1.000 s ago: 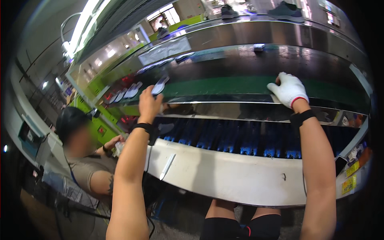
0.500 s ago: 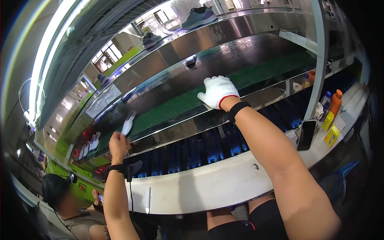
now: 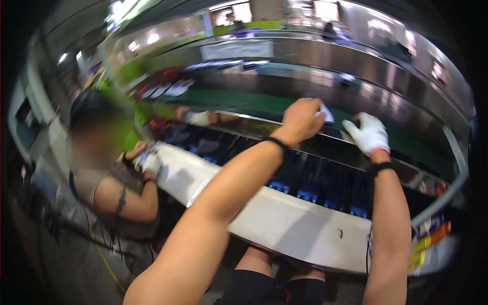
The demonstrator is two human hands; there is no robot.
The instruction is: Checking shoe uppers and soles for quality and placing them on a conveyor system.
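Observation:
My bare left hand (image 3: 304, 121) is closed over the near edge of a dark conveyor belt (image 3: 284, 84) that has a green strip. It grips a flat white insole-shaped piece (image 3: 327, 114), which sticks out past my fingers on the right and is blurred. To the right of it, my right hand (image 3: 370, 136), in a white knitted glove with a red cuff, has its thumb and fingers apart above the belt's metal edge. Nothing shows in that glove. Farther along the belt lies a small dark-and-white item (image 3: 345, 78).
Several pale sole-shaped pieces (image 3: 170, 90) lie at the belt's far left. A co-worker (image 3: 114, 168) sits at left, hands by the white ledge (image 3: 300, 218). Blue-lit dark slots (image 3: 305, 190) run below the belt. An orange bottle (image 3: 440, 233) and grey post (image 3: 450, 190) stand at right.
The view has swung left, bringing more of the co-worker in. My left hand has come across to the right with the white piece, close to my gloved right hand.

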